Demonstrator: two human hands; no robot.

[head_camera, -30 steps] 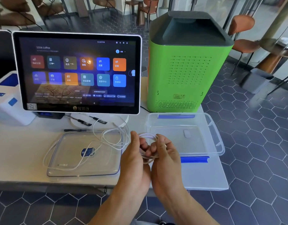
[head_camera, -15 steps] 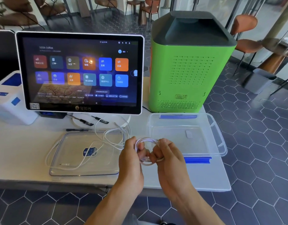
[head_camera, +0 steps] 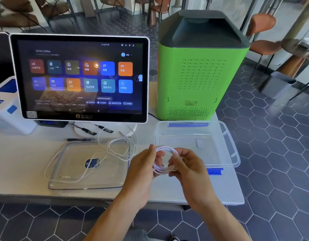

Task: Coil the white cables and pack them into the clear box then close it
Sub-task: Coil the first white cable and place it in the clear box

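The coiled white cable (head_camera: 165, 160) is held in the air above the front edge of the white table (head_camera: 19, 164), between the two hands and just in front of the clear box (head_camera: 226, 136). The left hand (head_camera: 141, 168) pinches the coil's left side, thumb on top and fingers curled beneath; the right hand (head_camera: 186, 164) has its fingers curled round the right side, where the loops bunch together.

The cable looks thin, light and limp — it should bend easily but is likely to spring open if let go, so the best hold is probably across all the loops at once, where they cross.

A second white cable (head_camera: 115, 146) lies loose, its loops partly over the clear lid (head_camera: 72, 173), which rests flat on the table to the left of the hands, and it will need gathering from one end. The box stands open with only a small white item (head_camera: 199, 143) inside, its blue latches (head_camera: 214, 171) unfastened. Behind are a touchscreen terminal (head_camera: 80, 79), a green machine (head_camera: 199, 70) and some pens (head_camera: 84, 130).
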